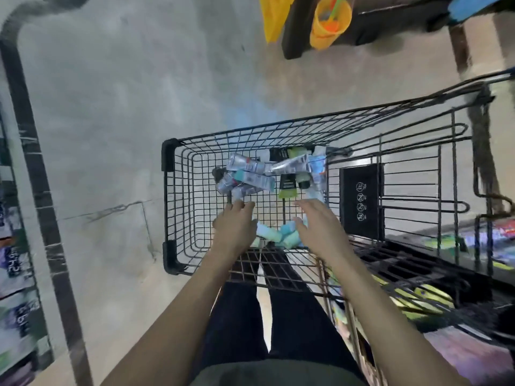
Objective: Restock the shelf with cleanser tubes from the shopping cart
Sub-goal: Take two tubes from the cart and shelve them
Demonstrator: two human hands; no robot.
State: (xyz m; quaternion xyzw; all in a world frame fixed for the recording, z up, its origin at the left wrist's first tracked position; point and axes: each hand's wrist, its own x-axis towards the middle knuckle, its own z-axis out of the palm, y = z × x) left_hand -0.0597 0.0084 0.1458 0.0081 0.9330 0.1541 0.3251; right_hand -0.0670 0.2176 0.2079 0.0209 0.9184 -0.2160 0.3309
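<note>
Both hands are held open-fingered inside the shopping cart [170,154]; left hand [235,225], right hand [317,227]; teal cleanser tubes [278,235] lie between them.

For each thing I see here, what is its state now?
left hand: open, reaching into cart
right hand: open, holding nothing
shopping cart: partly filled
silver tubes: lying piled
light blue tubes: lying between the hands
orange cup: upright, with straw
</note>
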